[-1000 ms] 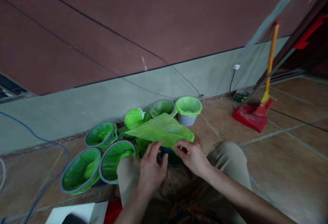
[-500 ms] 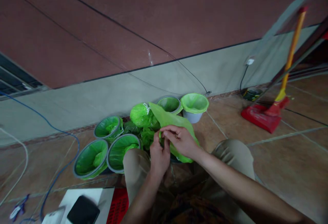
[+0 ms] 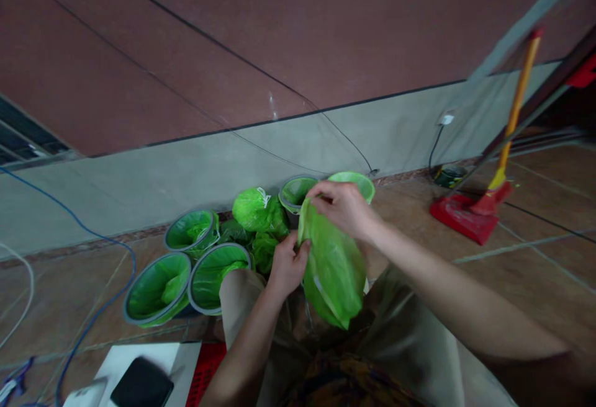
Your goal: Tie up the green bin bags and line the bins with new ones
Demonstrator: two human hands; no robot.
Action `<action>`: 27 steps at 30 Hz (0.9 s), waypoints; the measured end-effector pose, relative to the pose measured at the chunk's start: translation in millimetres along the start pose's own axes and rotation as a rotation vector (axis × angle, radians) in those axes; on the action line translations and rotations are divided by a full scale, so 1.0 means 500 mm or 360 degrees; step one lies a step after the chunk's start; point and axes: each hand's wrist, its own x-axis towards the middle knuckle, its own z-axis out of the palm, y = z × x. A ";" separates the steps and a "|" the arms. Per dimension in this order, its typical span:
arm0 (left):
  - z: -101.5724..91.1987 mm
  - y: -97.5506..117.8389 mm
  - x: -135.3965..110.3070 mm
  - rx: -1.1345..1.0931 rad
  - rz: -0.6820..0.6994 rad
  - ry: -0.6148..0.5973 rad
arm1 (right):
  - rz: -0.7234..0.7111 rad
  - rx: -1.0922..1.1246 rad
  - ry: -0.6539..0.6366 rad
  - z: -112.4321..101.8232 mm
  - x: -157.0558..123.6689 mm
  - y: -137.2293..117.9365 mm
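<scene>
A green plastic bag [image 3: 333, 267] hangs in front of my knees. My right hand [image 3: 343, 207] pinches its top edge and holds it raised. My left hand [image 3: 287, 264] grips the bag's left edge lower down. Behind the bag, several grey bins lined with green bags [image 3: 158, 288] stand on the tiled floor by the wall. A tied-up green bag [image 3: 254, 208] lies among them.
A red broom head with a yellow-orange handle [image 3: 468, 214] rests on the floor at the right. Blue and white cables [image 3: 100, 242] trail at the left. White paper with a black device [image 3: 142, 385] lies at the bottom left, next to something red.
My right hand has lifted the bag from lying flat over the bins to hanging upright. My left hand has shifted to grip its side edge.
</scene>
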 end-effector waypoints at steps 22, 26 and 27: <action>-0.067 -0.053 -0.124 -0.1231 -0.0459 -0.0424 | 0.0704 0.0645 0.1435 -0.238 0.027 0.206; -0.070 -0.071 -0.102 -0.0832 -0.0399 -0.0222 | 0.0710 0.0644 0.1471 -0.240 0.018 0.209; -0.068 -0.077 -0.096 -0.0649 -0.0380 -0.0112 | 0.0686 0.0635 0.1493 -0.239 0.016 0.207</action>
